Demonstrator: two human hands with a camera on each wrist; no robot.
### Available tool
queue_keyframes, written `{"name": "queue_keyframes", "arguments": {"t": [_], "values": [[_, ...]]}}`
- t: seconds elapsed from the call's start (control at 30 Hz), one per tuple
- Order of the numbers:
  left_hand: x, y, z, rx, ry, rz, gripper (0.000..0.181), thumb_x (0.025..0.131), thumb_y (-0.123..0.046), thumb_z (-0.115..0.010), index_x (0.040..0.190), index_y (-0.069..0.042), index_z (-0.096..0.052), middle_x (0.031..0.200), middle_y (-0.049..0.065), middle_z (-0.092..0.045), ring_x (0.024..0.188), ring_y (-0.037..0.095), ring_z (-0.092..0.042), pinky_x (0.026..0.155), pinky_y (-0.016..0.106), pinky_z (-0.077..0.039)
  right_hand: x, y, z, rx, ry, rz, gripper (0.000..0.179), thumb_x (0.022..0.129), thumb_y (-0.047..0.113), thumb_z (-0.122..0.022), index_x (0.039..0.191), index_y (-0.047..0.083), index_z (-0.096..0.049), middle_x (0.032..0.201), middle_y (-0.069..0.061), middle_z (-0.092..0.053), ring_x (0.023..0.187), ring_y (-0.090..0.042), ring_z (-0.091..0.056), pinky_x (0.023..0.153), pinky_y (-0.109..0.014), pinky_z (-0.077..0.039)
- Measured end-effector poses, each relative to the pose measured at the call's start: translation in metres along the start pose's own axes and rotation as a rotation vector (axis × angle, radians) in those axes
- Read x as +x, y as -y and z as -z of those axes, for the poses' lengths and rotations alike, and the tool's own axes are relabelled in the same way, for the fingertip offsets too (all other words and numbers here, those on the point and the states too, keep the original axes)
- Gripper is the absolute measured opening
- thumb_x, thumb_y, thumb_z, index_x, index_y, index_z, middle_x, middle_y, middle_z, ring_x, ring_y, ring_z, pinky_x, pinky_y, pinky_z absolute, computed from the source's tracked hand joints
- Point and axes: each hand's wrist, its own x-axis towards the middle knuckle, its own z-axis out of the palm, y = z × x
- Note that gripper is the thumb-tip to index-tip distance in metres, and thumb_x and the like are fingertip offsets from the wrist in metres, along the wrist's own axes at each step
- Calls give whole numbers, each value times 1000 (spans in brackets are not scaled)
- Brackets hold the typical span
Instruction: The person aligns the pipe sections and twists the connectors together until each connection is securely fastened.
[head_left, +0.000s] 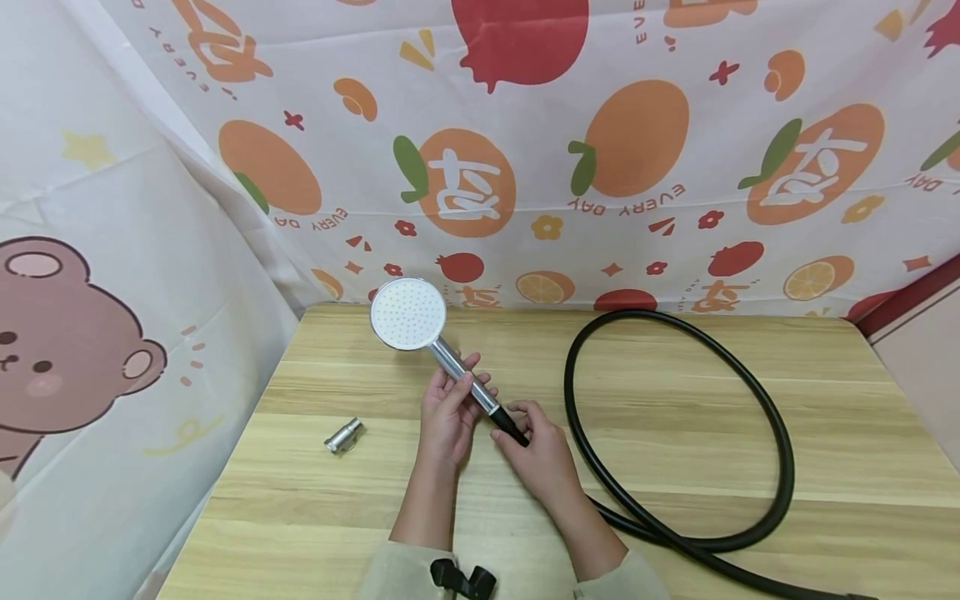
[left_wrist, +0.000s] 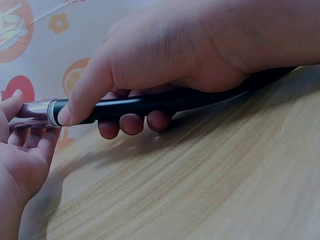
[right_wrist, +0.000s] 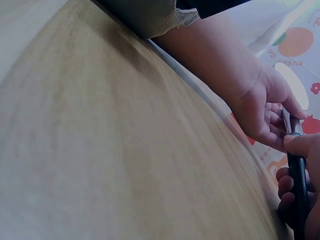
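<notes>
Shower head [head_left: 408,314] is near table's far edge [head_left: 517,312] — left fingers [head_left: 472,361] grip handle [head_left: 448,359], right fingers [head_left: 532,407] hose [left_wrist: 137,105].

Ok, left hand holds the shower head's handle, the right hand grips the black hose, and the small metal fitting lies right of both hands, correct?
Not quite: the head view shows the small metal fitting left of the left hand. The rest stands.
</notes>
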Motion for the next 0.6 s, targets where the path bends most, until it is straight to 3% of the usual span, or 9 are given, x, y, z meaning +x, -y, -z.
{"name": "queue_keyframes", "arguments": {"t": [0.27, 0.6], "values": [[0, -1, 0, 0, 6, 0, 46, 96, 0, -57, 139, -11, -45, 127, 8, -63, 93, 16, -69, 85, 39, -60, 1, 0, -1, 35, -17, -9, 29, 81, 16, -81, 103, 14, -64, 76, 4, -65, 64, -8, -56, 57, -21, -47], [1, -2, -1, -14, 6, 3, 45, 97, 1, -56, 138, -11, -45, 126, 8, -63, 92, 17, -69, 84, 39, -60, 2, 0, -1, 25, -23, 1, 23, 85, 19, -78, 104, 14, -66, 77, 4, -66, 65, -8, -56, 57, -22, -47]]}}
